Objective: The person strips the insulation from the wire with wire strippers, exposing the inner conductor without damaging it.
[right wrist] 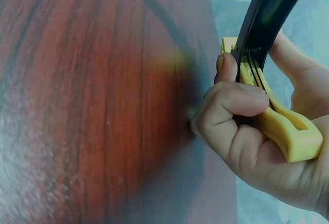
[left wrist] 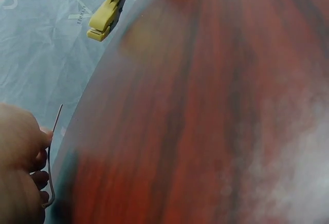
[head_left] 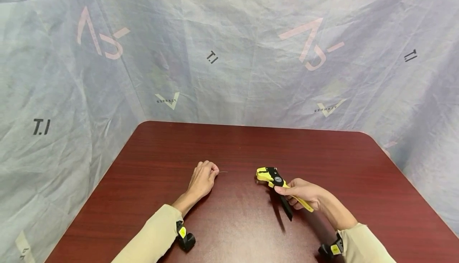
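Note:
A thin piece of wire (left wrist: 53, 131) is pinched between the thumb and fingers of my left hand (head_left: 203, 177). Its free end sticks out to the right in the head view; in the left wrist view the lower part bends beside the fingertips. My right hand (head_left: 303, 194) grips a yellow and black wire stripper (head_left: 275, 178) by its yellow handle. The tool's head points left, toward the wire, with a stretch of table between them. Its black handle (right wrist: 272, 18) stands spread away from the yellow one, outside the curled fingers.
Both hands are over a dark red wood-grain table (head_left: 236, 223) with rounded far corners. Behind and beside it hangs a pale grey printed sheet (head_left: 233, 79). A small black camera is strapped to each wrist, over light sleeves (head_left: 154, 231).

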The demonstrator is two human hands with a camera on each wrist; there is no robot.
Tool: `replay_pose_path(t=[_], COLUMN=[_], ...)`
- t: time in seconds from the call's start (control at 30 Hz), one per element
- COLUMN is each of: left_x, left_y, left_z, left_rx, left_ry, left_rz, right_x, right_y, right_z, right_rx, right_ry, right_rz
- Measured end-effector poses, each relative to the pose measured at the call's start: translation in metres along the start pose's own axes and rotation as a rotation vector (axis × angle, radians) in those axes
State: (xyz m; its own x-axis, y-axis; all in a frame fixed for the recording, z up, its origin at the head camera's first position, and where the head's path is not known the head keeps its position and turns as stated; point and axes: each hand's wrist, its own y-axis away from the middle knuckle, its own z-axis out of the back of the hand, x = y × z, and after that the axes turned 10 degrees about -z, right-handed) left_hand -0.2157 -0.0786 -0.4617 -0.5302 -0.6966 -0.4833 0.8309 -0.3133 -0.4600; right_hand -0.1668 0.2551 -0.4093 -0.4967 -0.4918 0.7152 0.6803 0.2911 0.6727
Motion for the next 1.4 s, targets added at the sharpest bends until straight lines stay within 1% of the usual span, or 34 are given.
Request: replay_pose_path(t=[0.13, 0.23, 0.47, 0.73, 0.9, 1.0, 1.17, 1.4], left_x=[0.000, 0.000, -0.002, -0.004, -0.005, -0.006, -0.006, -0.008], left_y=[0.000, 0.000, 0.000, -0.001, -0.001, -0.001, 0.000, 0.000], left_z=[0.000, 0.000, 0.001, 0.004, 0.004, 0.004, 0.004, 0.004], left_rx=[-0.003, -0.009, -0.017, -0.039, -0.048, -0.049, -0.045, -0.060], left_ry=[-0.002, -0.001, 0.016, 0.036, 0.063, 0.084, 0.133, 0.147], left_rz=[-0.001, -0.005, -0.017, -0.034, -0.033, -0.034, -0.027, -0.038], right_x=[-0.002, -0.003, -0.008, -0.007, -0.008, -0.010, -0.012, -0.012], right_y=[-0.001, -0.002, -0.003, -0.001, 0.000, -0.001, -0.002, -0.002], right_z=[0.000, 0.000, -0.002, -0.009, -0.013, -0.016, -0.021, -0.029], right_rx=[0.032, 0.071, 0.178, 0.425, 0.515, 0.525, 0.499, 0.479], right_ry=[-0.034, -0.071, -0.233, -0.451, -0.535, -0.548, -0.535, -0.572], right_rz=[0.011, 0.031, 0.083, 0.170, 0.193, 0.201, 0.201, 0.244])
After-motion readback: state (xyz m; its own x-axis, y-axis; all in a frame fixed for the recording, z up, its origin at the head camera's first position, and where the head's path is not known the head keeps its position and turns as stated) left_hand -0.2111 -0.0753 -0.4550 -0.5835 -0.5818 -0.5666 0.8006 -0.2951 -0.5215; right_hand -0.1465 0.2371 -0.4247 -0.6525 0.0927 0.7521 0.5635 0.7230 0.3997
